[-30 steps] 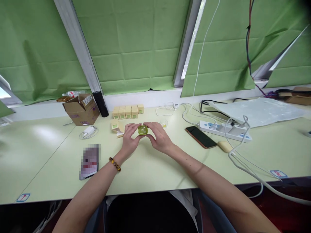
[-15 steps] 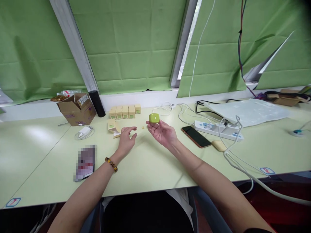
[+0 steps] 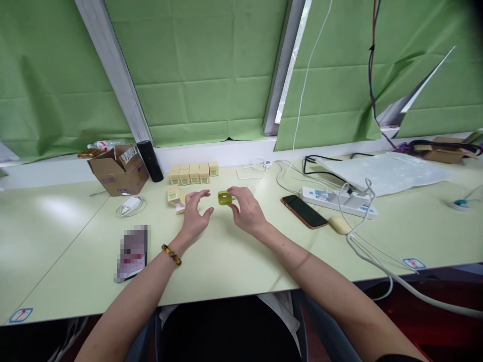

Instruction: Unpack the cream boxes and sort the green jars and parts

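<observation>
Head camera showed the right hand point(image 3: 247, 210) gripping a small, rounded green case point(image 3: 225, 198), fingers along its top right and thumb below. Half a second earlier that hand had lain palm up with the case raised on its fingertips; by now it had turned over, and the case sat lower and farther left, in the gap between the hands. Whether its underside met the tabletop point(image 3: 211, 266) could not be told. A tiny yellowish piece, visible between the hands in the earlier frame, no longer showed.

The left hand point(image 3: 195, 213), a beaded bracelet point(image 3: 171, 255) at its wrist, had hardly moved: its fingers and thumb were spread apart with nothing between them, just short of the case. An opened small carton point(image 3: 172, 195) lay beside it, partly hidden by the fingers, as before. Behind, the group of small cartons point(image 3: 194, 174) had kept its place, and so had the dark smartphone point(image 3: 304, 211) on the right.
</observation>
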